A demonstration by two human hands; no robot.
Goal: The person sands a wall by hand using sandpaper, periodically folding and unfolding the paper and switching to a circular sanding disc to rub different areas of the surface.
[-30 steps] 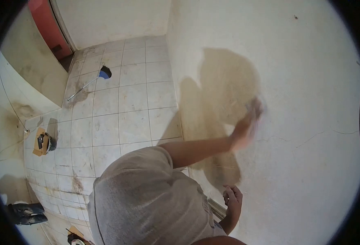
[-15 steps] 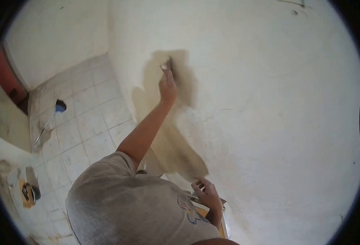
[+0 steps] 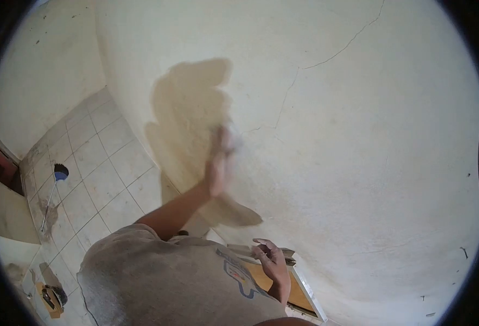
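My left hand (image 3: 217, 171) reaches out to the pale wall (image 3: 348, 163), its fingers smeared by motion. Closed in it is a small scraper-like tool (image 3: 226, 137), too blurred for its exact kind to show, close to or against the wall. A hairline crack (image 3: 277, 117) begins just right of the tool. Low down, beside my shirt, my right hand (image 3: 273, 264) has dusty, bent fingers. A flat grey-brown piece (image 3: 289, 255) runs behind and beside these fingers. The hand seems closed on something, but what exactly is hidden.
A pale tiled floor (image 3: 106, 179) lies at left. On it are a blue-headed long-handled brush (image 3: 60, 174) and a tan board (image 3: 53, 308) with dark items. An orange panel with a white frame (image 3: 307, 293) stands below my right hand. A reddish door (image 3: 0, 168) is at far left.
My left hand has moved down along the wall with its tool. The view has shifted, bringing the long crack and more of the framed panel into sight. My right hand stays low by my body.
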